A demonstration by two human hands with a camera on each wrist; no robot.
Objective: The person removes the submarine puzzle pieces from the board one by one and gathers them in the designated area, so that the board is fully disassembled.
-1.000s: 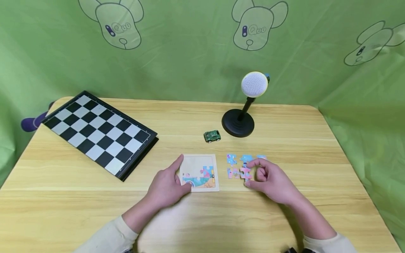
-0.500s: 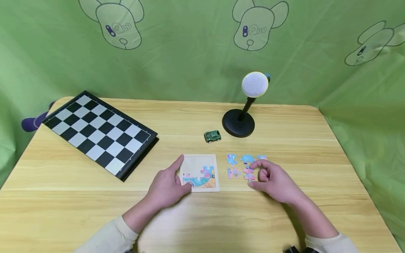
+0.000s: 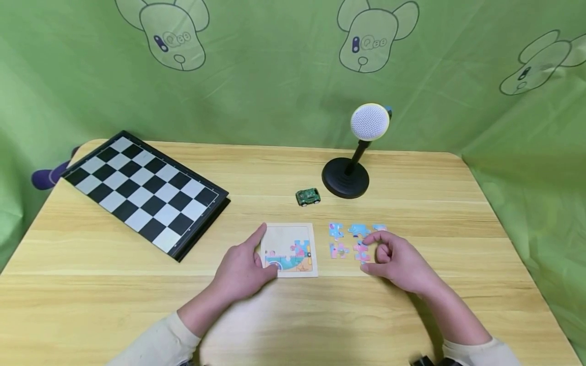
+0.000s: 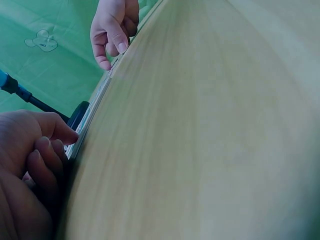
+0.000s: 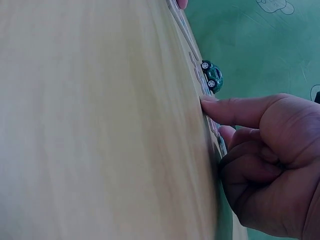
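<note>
My left hand [image 3: 242, 270] holds a square puzzle board [image 3: 286, 235] at its left side, index finger at the top corner and thumb over the lower edge. Several fitted pieces fill the board's lower part; its upper part shows bare. To the right, my right hand [image 3: 397, 262] pinches a pink and blue puzzle piece [image 3: 361, 251] on the table, between thumb and index finger. Around it lie a blue piece [image 3: 358, 230], a smaller blue piece [image 3: 335, 230], a pink-blue piece [image 3: 339, 250] and one partly behind the index finger [image 3: 379, 227].
A green toy car [image 3: 308, 196] stands beyond the board. Behind the pieces is a microphone-like object [image 3: 370, 122] on a round black base [image 3: 345, 178]. A folded chessboard [image 3: 146, 193] lies at left on the wooden table [image 3: 293, 325]; a green curtain [image 3: 274, 91] hangs behind.
My right hand has shifted slightly to the right, and the pink and blue puzzle piece has moved with it. The left hand and the board stay in place.
</note>
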